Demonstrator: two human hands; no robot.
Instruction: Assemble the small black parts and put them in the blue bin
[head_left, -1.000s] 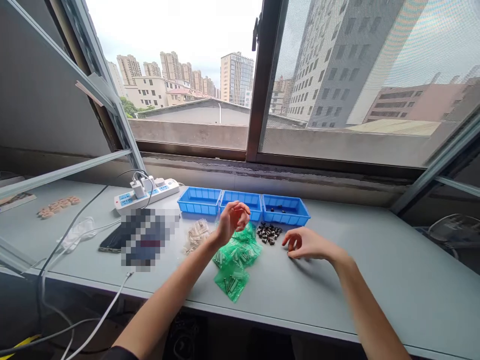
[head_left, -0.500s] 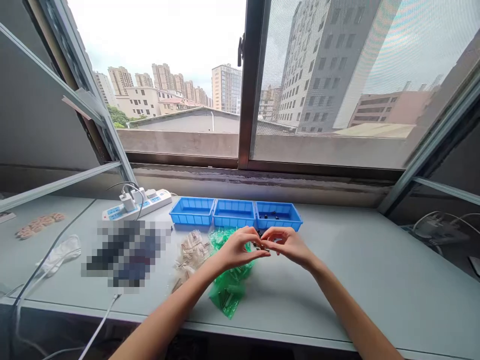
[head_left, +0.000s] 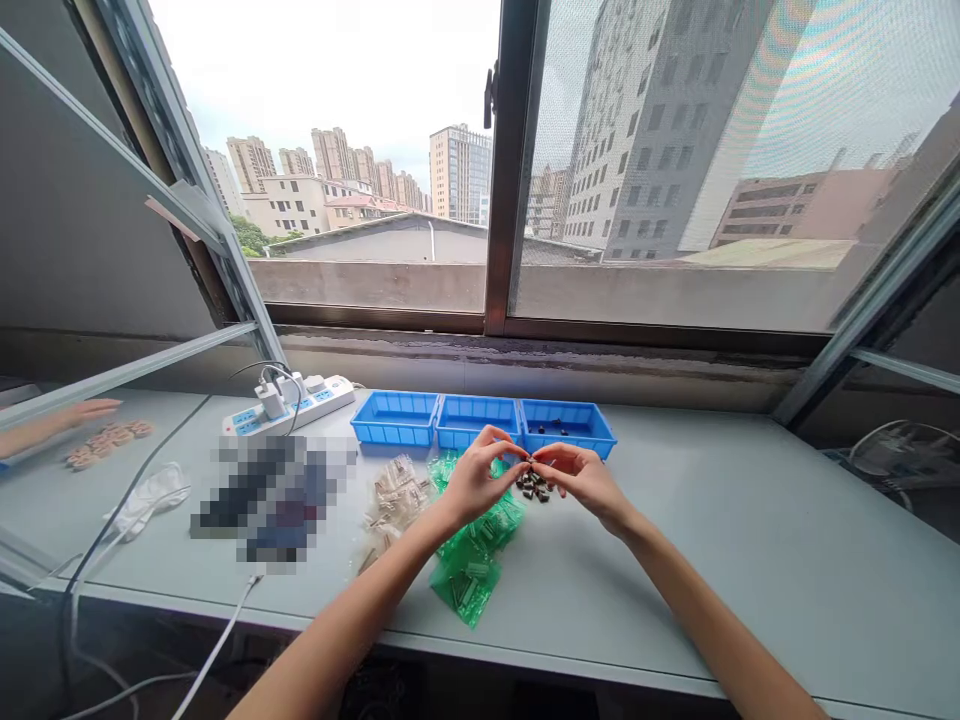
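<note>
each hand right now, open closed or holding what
Left hand: fingertips close together; cannot tell if holding anything.
Right hand: fingertips close together; cannot tell if holding anything.

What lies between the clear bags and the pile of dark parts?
In the head view, green bags, partly hidden by the left hand, lie between them.

Before me I have a pale grey table (head_left: 720,530). Along its far side stand three blue trays (head_left: 394,435) in a row, left of them a white power strip (head_left: 322,403). Nearer me lie small dark parts (head_left: 534,492) in a pile, then green bags (head_left: 466,578), clear bags (head_left: 399,490), blurred dark items (head_left: 281,505), a crumpled white item (head_left: 154,498) and tan pieces (head_left: 109,443).
</note>
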